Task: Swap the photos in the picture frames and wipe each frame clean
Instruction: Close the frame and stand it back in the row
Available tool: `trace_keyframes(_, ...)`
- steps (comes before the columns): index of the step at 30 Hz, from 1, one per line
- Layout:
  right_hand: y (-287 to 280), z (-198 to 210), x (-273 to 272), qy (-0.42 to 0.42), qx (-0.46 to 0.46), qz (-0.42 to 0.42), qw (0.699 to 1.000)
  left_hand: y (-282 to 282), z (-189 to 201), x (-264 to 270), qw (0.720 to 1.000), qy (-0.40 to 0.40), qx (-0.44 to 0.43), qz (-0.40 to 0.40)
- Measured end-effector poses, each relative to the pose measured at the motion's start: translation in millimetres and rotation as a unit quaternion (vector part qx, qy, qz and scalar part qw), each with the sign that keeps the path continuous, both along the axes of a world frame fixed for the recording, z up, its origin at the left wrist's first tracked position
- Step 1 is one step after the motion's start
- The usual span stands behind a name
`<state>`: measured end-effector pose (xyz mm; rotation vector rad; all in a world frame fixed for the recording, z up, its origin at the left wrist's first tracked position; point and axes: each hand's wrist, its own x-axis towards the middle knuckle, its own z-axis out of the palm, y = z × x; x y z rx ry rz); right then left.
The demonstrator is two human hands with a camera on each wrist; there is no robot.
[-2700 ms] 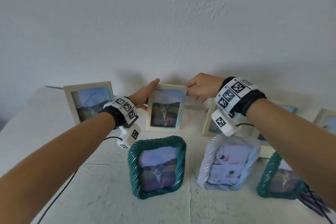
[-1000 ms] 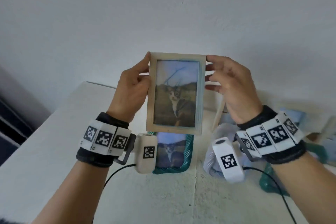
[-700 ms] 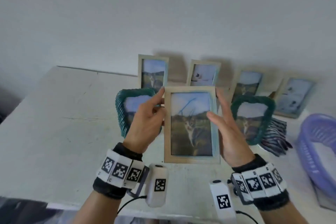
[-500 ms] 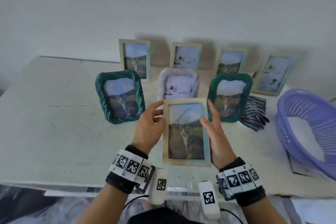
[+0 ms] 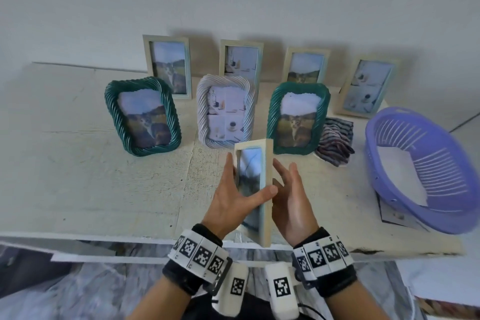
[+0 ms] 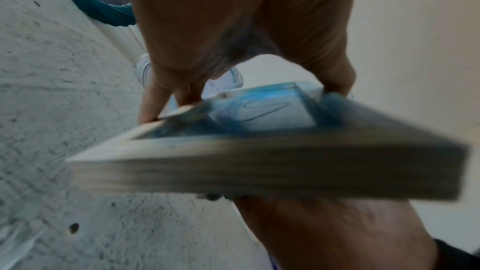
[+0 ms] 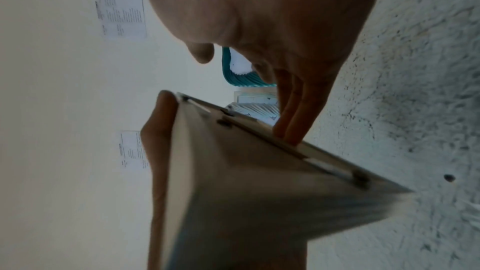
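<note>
At the near edge of the bench [image 5: 78, 189], I hold a plain wooden frame [image 5: 253, 189] edge-on between both hands, clear of the surface. My left hand [image 5: 233, 200] grips it, thumb across the glass and fingers behind the far side. My right hand [image 5: 291, 202] lies against the backing with fingers nearly straight, their tips pressing the back panel [image 7: 259, 151], where small dark clips show along the rim. The frame is blurred in both wrist views, so I judge it is being turned over to get at its back. Its photo is in place behind the glass.

Just beyond stand three rope-moulded frames in a row: a green frame [image 5: 141, 117] at left, a white frame [image 5: 224, 112] in the middle, a second green frame [image 5: 297, 118] at right, each holding a picture. A folded striped cloth [image 5: 335, 141] lies just beside the right green one, untouched, and a purple basket [image 5: 426, 163] sits at the far right of the bench with a white sheet inside it.

Against the wall lean four more plain frames [image 5: 168, 66], all filled.

By my reading the job is barely begun: no frame lies open, no photo is out, and the cloth is in neither hand. Every swap and every wipe looks yet to be done.
</note>
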<state>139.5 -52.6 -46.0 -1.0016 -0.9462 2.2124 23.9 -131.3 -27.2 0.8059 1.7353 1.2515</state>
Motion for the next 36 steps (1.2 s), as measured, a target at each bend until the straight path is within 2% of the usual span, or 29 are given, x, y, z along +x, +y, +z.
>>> trace_keyframes(5, 10, -4, 6, -0.038, -0.037, 0.009, 0.999, -6, -11, -1, 0.998, -0.053, 0.012, -0.041)
trace_keyframes(8, 18, -3, 15, -0.064, 0.017, -0.023, 0.998, -14, -13, -8, 0.993, -0.088, 0.063, -0.047)
trace_keyframes(11, 25, -7, 26, -0.134, 0.096, -0.042, 0.985, -25, -24, -22, 0.981, -0.152, 0.114, 0.041)
trace_keyframes(12, 26, -9, 29, -0.159, 0.122, -0.037, 0.979, -28, -29, -26, 0.98, -0.147, 0.118, 0.07)
trace_keyframes(15, 20, -16, 36, -0.236, 0.239, 0.023, 0.942, -31, -51, -32, 0.99, -0.042, 0.068, 0.113)
trace_keyframes(19, 9, -28, 39, -0.316, 0.394, 0.071, 0.86, -30, -73, -30, 0.985, 0.131, 0.001, 0.109)
trace_keyframes(21, 6, -34, 38, -0.344, 0.435, 0.09, 0.827, -29, -78, -27, 0.976, 0.185, 0.008, 0.112)
trace_keyframes(24, 1, -40, 36, -0.384, 0.458, 0.091, 0.796, -25, -81, -23, 0.957, 0.263, 0.002, 0.12)
trace_keyframes(29, -2, -42, 32, -0.416, 0.501, 0.093, 0.753, -21, -79, -22, 0.958, 0.268, -0.045, 0.096)
trace_keyframes(36, 3, -43, 26, -0.43, 0.534, 0.102, 0.721, -14, -79, -21, 0.945, 0.313, -0.045, 0.086)
